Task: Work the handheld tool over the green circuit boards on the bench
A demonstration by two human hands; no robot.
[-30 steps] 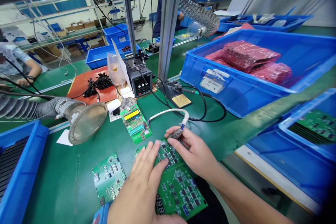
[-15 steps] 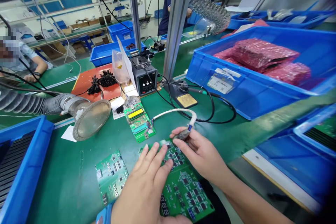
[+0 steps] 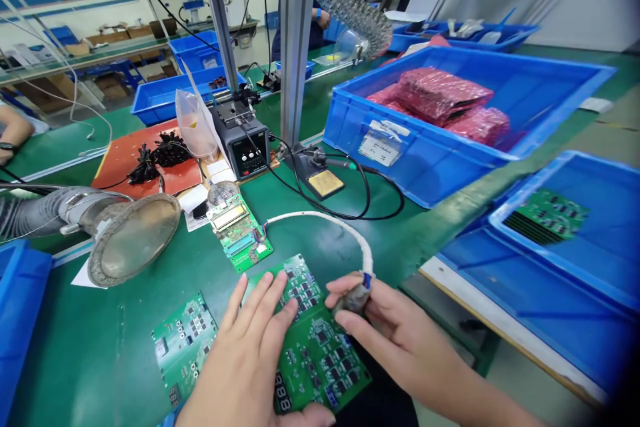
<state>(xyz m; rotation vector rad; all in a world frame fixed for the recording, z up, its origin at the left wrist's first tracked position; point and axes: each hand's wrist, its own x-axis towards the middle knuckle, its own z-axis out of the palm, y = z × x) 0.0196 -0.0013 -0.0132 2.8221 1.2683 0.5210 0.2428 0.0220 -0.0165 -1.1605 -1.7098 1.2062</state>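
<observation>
A green circuit board (image 3: 320,353) lies on the green mat in front of me. My left hand (image 3: 250,353) rests flat on its left part with fingers spread. My right hand (image 3: 385,333) pinches a grey connector plug (image 3: 353,299) at the board's right edge. From the plug a white cable (image 3: 320,219) curves back to a small green programmer board (image 3: 239,227) with a display. A second green circuit board (image 3: 184,343) lies to the left of my left hand.
A fume-extractor funnel (image 3: 131,237) points in from the left. Behind stand a soldering station (image 3: 245,143), an iron stand with sponge (image 3: 320,180) and a red mat with black parts (image 3: 150,160). Blue bins (image 3: 440,160) hold pink bags; another bin (image 3: 550,213) at right holds boards. A person's arm (image 3: 13,133) rests far left.
My view has swung right and down. My right hand with the plug has moved back toward me along the board's right edge. My left hand stays flat on the board.
</observation>
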